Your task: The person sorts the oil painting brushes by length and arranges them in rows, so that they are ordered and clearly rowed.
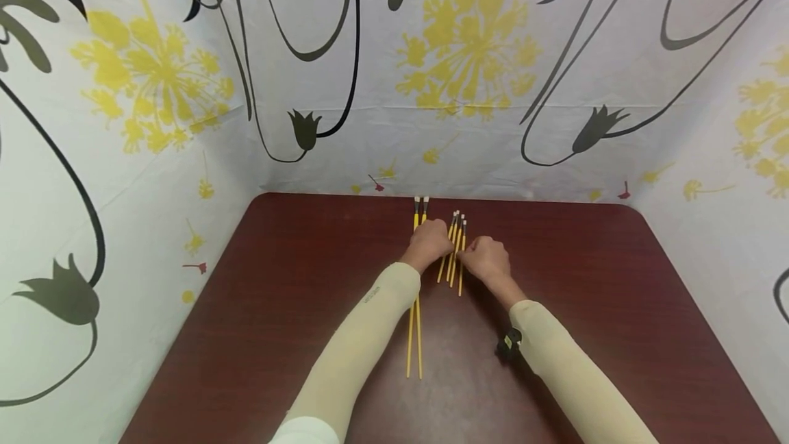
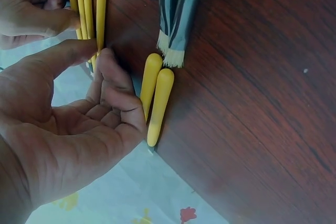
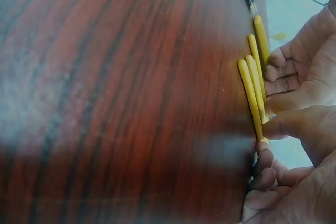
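Several yellow-handled paintbrushes (image 1: 457, 262) lie in a loose bunch between the two hands, bristles toward the wall. My left hand (image 1: 429, 242) pinches one paintbrush (image 2: 102, 3) at the bunch's left side between thumb and finger. From the right, my right hand (image 1: 487, 257) pinches the handle of a paintbrush (image 3: 250, 93) in the same bunch. Beneath the left forearm, two more paintbrushes (image 1: 419, 341) lie side by side. Their bristles (image 2: 170, 51) meet the handle ends of another pair of paintbrushes (image 2: 161, 98) beside the left hand.
The dark red-brown wooden table (image 1: 585, 279) has rounded far corners. A white sheet (image 1: 382, 81) with grey and yellow flower prints hangs behind it and along both sides. A small black device (image 1: 509, 342) sits at the right wrist.
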A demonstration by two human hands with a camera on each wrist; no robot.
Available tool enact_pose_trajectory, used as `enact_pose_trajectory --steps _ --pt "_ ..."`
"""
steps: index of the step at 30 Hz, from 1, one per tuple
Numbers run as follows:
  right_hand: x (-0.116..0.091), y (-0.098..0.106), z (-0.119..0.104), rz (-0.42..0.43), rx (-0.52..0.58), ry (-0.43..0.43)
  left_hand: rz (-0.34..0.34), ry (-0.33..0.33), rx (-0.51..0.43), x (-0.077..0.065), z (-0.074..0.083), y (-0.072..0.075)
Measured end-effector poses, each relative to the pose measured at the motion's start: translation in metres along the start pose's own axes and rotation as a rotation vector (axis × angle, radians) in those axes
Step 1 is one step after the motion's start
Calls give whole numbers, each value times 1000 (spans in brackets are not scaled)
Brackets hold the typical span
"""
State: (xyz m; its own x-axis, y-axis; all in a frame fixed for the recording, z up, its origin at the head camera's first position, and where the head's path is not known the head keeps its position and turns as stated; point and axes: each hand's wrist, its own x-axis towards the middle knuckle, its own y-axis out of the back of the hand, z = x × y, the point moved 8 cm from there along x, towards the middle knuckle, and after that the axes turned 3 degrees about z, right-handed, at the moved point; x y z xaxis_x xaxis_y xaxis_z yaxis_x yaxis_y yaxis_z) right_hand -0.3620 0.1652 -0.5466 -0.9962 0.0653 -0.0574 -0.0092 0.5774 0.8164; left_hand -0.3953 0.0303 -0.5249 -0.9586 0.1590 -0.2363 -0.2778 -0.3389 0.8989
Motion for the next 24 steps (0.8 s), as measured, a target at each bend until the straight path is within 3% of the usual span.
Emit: enact_pose_trajectory --steps 18,24 --pt "2 3 0 17 -50 14 87 -59 21 -10 7 8" --pt "1 5 2 10 -17 22 49 -52 13 -8 4 6"
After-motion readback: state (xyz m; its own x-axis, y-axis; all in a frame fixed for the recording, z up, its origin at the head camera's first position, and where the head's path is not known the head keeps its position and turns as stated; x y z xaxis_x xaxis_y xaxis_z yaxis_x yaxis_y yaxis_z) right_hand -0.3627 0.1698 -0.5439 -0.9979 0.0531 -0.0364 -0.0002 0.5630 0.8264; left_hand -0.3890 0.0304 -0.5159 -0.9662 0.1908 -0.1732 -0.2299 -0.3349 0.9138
